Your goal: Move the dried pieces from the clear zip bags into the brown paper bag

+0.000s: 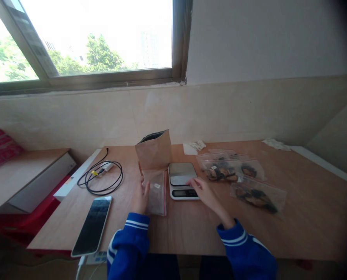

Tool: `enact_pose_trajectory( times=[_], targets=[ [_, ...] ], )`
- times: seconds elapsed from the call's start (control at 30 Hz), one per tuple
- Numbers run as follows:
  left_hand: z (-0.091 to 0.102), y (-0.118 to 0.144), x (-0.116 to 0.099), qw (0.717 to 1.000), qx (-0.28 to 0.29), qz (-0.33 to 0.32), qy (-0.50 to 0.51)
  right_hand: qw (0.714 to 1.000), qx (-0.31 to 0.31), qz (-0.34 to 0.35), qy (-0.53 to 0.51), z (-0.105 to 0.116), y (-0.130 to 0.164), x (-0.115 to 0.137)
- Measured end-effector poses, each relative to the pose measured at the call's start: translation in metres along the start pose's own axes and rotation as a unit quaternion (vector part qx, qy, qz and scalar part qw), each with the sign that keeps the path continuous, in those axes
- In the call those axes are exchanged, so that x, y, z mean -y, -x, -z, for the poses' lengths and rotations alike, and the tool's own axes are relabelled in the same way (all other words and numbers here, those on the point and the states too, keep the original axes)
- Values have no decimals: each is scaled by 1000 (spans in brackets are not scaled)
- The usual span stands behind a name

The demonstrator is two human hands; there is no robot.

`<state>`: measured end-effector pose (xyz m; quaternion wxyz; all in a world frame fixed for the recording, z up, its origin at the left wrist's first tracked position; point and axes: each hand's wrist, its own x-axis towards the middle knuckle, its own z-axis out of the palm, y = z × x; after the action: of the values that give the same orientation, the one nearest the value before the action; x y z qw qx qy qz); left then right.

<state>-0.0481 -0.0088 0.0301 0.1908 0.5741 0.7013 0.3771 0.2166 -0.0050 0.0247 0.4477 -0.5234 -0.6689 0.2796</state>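
Observation:
My left hand [140,197] rests at the left edge of a flat clear zip bag [157,196], its thumb and fingers apart. The bag has a red strip along its right side and a small white label; whether several bags are stacked there I cannot tell. Just behind it stands an upright brown paper pouch [155,151], open at the top. My right hand [203,190] is over a white kitchen scale [173,195] with a steel plate. Its fingers are drawn together at the plate's front edge, and what is between them, if anything, is hidden.
Several clear zip bags with dark brown dried pieces [222,173] lie on the right, one nearer bag [256,196] apart. A phone [93,225] and a coiled black cable [122,177] lie left. Crumpled tissue [198,145] sits by the wall. The table's front edge [191,254] is close.

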Motion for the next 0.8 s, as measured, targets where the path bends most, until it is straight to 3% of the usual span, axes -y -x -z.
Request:
enact_pose_trajectory(
  times=[0.1, 0.17, 0.23, 0.3, 0.4, 0.53, 0.63, 0.8],
  targets=[
    [-6, 3, -6, 985, -68, -9, -159, 986, -139, 28, 90, 38, 11, -36],
    [-7, 9, -14, 970, -120, -11, -209, 965, -215, 24, 149, 64, 12, -59],
    [-7, 14, -21, 967, -121, -57, -218, 948, -243, 31, 205, 86, 7, -77],
    [-6, 17, -21, 958, -63, -163, -226, 933, -236, 37, 268, 100, -2, -89],
    [-8, 18, -8, 920, 69, -289, -256, 916, -176, 34, 359, 106, -19, -95],
    [-15, 20, 16, 904, 150, -267, -299, 893, -99, 0, 439, 102, -40, -89],
    [-19, 24, 21, 909, 143, -234, -314, 873, -82, -52, 478, 101, -49, -86],
    [-21, 32, 10, 926, 125, -151, -323, 849, -70, -99, 515, 108, -54, -80]
  ],
)
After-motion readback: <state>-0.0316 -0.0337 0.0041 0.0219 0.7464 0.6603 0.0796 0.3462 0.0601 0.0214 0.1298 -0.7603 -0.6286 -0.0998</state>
